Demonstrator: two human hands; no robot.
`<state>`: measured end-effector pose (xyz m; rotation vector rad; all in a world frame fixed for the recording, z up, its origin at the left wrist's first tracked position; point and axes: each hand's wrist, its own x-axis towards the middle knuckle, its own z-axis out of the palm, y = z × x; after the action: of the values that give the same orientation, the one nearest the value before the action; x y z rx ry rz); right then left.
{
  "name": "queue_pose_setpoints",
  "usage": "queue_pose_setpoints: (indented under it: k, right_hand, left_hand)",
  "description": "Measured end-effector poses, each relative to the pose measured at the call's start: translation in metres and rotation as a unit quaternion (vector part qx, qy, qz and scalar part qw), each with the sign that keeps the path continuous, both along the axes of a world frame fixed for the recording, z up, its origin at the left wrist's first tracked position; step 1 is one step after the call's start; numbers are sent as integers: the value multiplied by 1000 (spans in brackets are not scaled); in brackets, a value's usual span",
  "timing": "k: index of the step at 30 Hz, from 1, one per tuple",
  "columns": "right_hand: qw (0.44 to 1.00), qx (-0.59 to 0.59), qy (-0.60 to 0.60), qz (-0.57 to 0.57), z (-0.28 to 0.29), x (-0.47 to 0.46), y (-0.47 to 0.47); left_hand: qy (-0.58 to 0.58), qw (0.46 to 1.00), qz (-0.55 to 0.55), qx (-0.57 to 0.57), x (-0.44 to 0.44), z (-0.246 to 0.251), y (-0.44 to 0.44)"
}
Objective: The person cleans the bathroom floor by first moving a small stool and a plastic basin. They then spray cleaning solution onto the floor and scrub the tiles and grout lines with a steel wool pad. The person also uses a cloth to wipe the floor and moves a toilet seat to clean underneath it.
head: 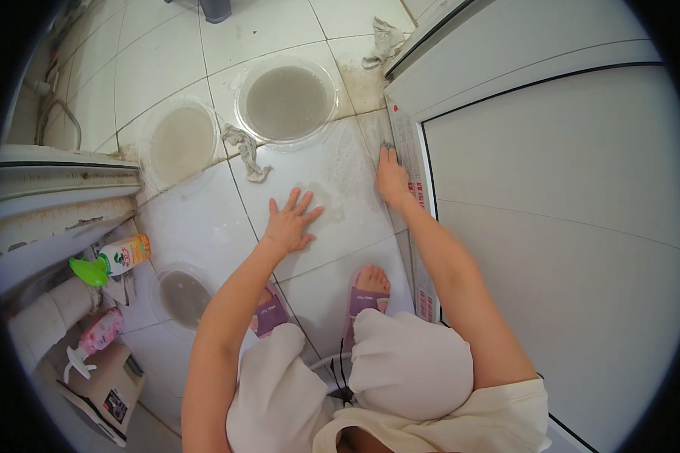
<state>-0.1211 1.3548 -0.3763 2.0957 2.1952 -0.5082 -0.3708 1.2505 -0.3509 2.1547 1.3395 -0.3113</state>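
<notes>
My left hand [292,222] rests palm down with spread fingers on a wet white floor tile [272,195]. Beside the bottom of the door frame [406,141], my right hand [392,176] reaches to the floor edge, its fingers together on a small grey scrubbing pad or wad [386,146], mostly hidden by the fingertips. A crumpled grey rag [248,153] lies above my left hand. Two clear round basins of murky water stand beyond it, one larger [288,102] and one to its left [182,144].
A third basin of murky water [184,299] stands left of my slippers. A spray bottle with a green head [126,255], a pink pump bottle [103,331] and a white pipe [62,314] are at the left. Another rag [383,42] lies near the doorway. The white door [544,187] borders the right.
</notes>
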Motion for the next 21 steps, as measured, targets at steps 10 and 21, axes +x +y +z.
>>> queue_pose_setpoints:
  k: [10, 21]
  right_hand:
    - [999, -16, 19, 39, 7, 21, -105]
    - [996, 43, -24, 75, -10, 16, -69]
  left_hand:
    - [2, 1000, 2, 8, -1, -3, -3]
    - [14, 1000, -4, 10, 0, -3, -2]
